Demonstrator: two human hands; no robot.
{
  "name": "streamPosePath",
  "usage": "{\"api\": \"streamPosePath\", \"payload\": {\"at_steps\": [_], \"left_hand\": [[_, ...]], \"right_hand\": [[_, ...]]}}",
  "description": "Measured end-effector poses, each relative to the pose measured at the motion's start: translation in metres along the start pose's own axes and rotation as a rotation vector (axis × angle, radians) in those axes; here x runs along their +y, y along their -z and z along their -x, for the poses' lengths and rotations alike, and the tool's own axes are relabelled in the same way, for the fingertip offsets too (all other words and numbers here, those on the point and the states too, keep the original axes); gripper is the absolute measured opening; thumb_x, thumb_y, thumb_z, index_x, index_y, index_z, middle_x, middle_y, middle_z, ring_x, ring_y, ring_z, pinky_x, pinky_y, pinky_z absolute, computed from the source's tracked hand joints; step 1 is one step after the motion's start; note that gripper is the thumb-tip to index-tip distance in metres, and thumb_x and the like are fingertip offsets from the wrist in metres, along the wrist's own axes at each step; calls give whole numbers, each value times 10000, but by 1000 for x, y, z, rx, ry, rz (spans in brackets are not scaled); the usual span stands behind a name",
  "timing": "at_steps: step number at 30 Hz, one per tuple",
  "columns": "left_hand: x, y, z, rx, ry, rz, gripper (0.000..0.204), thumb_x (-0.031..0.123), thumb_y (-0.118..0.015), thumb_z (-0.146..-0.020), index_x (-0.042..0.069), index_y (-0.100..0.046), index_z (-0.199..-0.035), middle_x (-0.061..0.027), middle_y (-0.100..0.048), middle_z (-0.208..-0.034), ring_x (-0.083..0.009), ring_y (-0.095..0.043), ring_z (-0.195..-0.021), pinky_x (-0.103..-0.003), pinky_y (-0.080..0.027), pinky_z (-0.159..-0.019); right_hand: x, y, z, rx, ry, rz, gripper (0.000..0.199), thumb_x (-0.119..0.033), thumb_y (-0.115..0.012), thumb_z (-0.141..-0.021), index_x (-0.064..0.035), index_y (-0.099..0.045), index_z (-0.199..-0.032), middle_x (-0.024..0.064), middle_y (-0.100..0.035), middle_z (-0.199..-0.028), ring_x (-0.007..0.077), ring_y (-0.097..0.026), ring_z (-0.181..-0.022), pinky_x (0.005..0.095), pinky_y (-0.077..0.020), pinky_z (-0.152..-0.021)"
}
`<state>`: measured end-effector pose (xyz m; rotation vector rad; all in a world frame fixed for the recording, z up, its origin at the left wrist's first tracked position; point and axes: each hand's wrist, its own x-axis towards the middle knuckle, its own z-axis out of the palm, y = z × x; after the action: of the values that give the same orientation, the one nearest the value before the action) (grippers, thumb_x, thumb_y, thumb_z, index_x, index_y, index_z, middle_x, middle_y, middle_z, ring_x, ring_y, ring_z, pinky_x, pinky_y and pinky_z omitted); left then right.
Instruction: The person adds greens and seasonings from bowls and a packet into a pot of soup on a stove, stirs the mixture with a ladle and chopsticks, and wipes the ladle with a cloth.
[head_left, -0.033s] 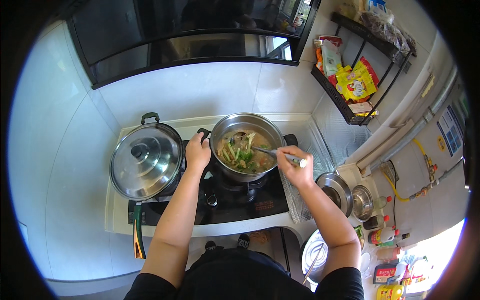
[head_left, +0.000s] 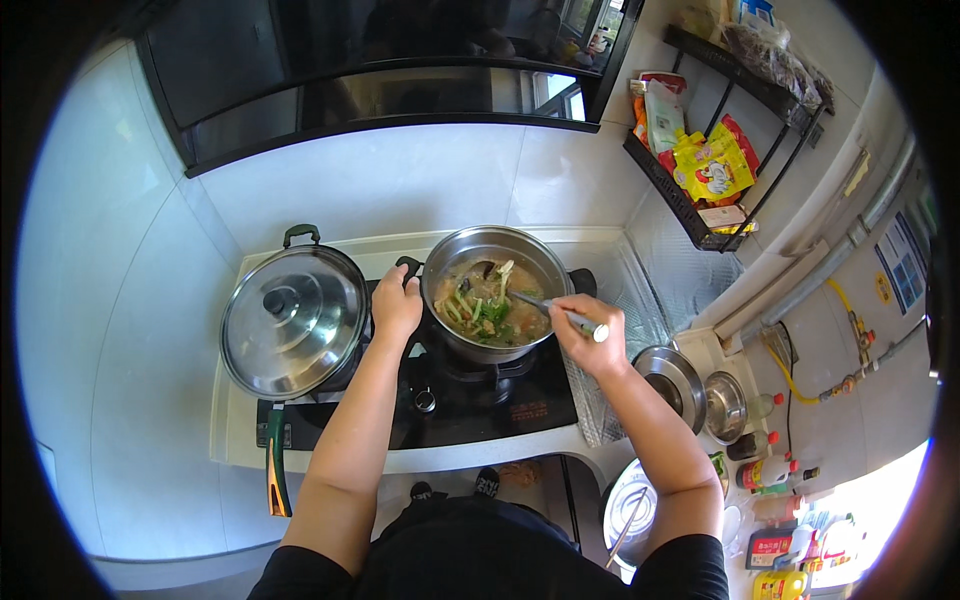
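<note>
A steel pot (head_left: 496, 352) of cloudy soup (head_left: 478, 278) with chopped greens (head_left: 493, 308) stands on the black gas stove (head_left: 470, 425). My left hand (head_left: 397, 303) is closed around the pot's black left handle (head_left: 409, 265). In my right hand (head_left: 590, 335) is a grey-handled ladle (head_left: 535, 301), slanting over the pot's right rim into the soup. The ladle's head is partly hidden among the greens. Left of my left forearm, a lidded pan (head_left: 318, 330) sits on the other burner, its green handle (head_left: 277, 465) pointing towards me.
Two steel bowls (head_left: 724, 405) stand on the right counter, beside several bottles (head_left: 765, 471). A pale dish with chopsticks (head_left: 628, 510) lies near my right elbow. A black wall rack (head_left: 668, 190) holds food packets. The dark range hood (head_left: 400, 95) hangs above the stove.
The ladle's handle end has dipped slightly towards me and left, and some greens have shifted in the soup. My left hand stays on the pot handle.
</note>
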<state>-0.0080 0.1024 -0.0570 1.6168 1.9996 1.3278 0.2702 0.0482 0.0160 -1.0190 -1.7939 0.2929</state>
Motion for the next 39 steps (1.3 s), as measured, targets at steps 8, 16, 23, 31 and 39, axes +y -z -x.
{"api": "streamPosePath", "payload": {"at_steps": [8, 16, 23, 31, 39], "left_hand": [[1, 0, 0, -1, -6, -23, 329, 154, -567, -835, -34, -594, -1104, -237, -589, -1128, -370, -540, -1090, -403, -415, -946], [2, 1, -4, 30, 21, -23, 299, 164, -551, -837, -15, -622, -1067, -228, -633, -1010, -384, -588, -970, -437, -450, -866], [1, 4, -10, 30, 44, -54, 304, 171, -539, -850, -11, -627, -1077, -233, -636, -995, -382, -596, -963, -437, -458, -867], [6, 8, -12, -21, 56, -148, 299, 163, -539, -845, -14, -635, -1066, -242, -627, -1010, -378, -603, -966, -422, -465, -871], [4, 3, -10, 29, -42, -165, 271, 150, -562, -838, -23, -636, -1033, -243, -640, -902, -395, -613, -873, -458, -487, -781]], "right_hand": [[15, 2, -4, -479, 412, 539, 101, -164, -639, -766, -95, -607, -831, 94, -600, -702, 287, -597, -557, 377, -495, -502], [-1, 12, -19, -241, -195, 207, 179, -198, -632, -733, -47, -598, -643, 93, -623, -585, 244, -613, -483, 348, -507, -509], [6, -10, -11, -107, -897, -329, 220, -224, -616, -805, -23, -549, -747, 97, -567, -538, 161, -559, -389, 262, -439, -356], [23, -39, 17, -174, 103, 175, 108, -146, -650, -773, -47, -607, -774, 133, -622, -654, 286, -630, -570, 355, -499, -507], [-11, -12, 4, -461, 286, 508, 124, -177, -609, -756, -74, -546, -725, 102, -581, -567, 309, -598, -525, 388, -508, -508]]}}
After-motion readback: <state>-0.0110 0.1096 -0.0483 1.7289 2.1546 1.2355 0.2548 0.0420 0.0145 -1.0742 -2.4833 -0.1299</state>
